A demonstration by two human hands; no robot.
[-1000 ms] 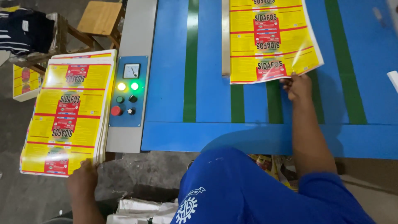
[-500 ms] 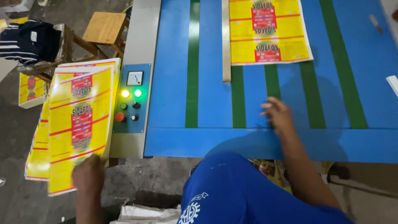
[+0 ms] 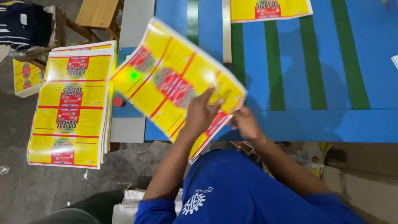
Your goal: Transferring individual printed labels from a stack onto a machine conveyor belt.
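Hands clamp one yellow sheet [image 3: 174,79]: left hand [image 3: 202,113] on top, right hand [image 3: 245,122] at five o'clock edge. Keep it flat and square to the blue table [image 3: 323,120].

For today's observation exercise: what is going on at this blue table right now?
A person in a blue shirt holds one yellow and red printed sheet with both hands, left hand and right hand, tilted above the blue table. A stack of like sheets lies to the left; another sheet lies at the table's far end.

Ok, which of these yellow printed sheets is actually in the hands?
The tilted yellow sheet over the table's near edge, held by both hands. The stack lies left; another sheet lies flat ahead.
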